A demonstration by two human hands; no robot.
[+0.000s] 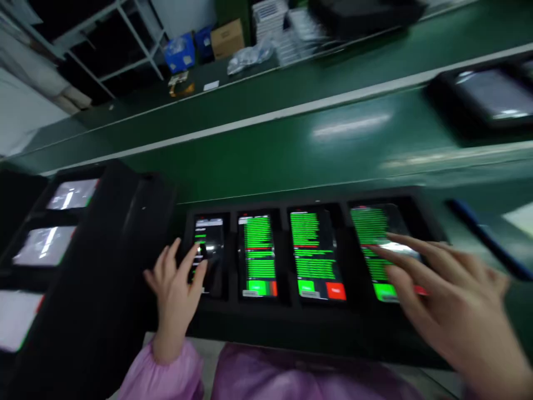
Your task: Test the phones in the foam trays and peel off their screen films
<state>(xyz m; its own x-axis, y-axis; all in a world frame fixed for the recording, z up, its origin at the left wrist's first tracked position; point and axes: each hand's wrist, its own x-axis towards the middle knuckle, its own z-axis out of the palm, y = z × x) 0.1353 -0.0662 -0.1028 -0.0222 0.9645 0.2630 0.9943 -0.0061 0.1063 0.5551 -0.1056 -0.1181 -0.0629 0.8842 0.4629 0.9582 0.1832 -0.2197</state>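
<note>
Several smartphones lie face up in a row in a black tray (266, 319) in front of me. My left hand (177, 280) is open over the leftmost phone (214, 255), its fingertips at the left side of the dark screen; whether they touch I cannot tell. Over the rightmost phone (370, 222) my right hand (449, 283) is open, fingers stretched across the screen and covering part of it. Between the hands, the second phone (260, 250) and the third phone (312, 244) show rows of green text, with green and red buttons below.
At the left stands a black holder (104, 250) with several bright screens. A dark blue stick-like item (487, 239) lies at the right. Another black tray (462, 111) sits at the upper right of the green bench (250, 161). Behind are a cardboard box (227, 39) and a blue bin (180, 54).
</note>
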